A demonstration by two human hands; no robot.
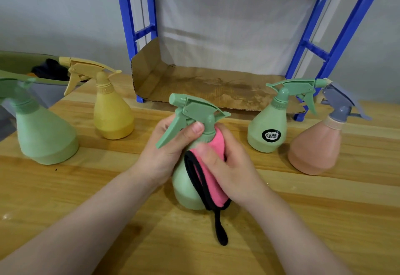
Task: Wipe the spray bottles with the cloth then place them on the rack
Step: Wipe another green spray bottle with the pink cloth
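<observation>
gripping the green spray bottle (186,186) neck, left fingers (190,132); right fingers (207,151) press pink cloth (213,145) against it.

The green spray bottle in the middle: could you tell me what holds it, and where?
The left hand grips the green spray bottle at its neck; the right hand presses the pink cloth against its body.

bottles (112,110) on table (65,188) before rack (337,43)
</observation>
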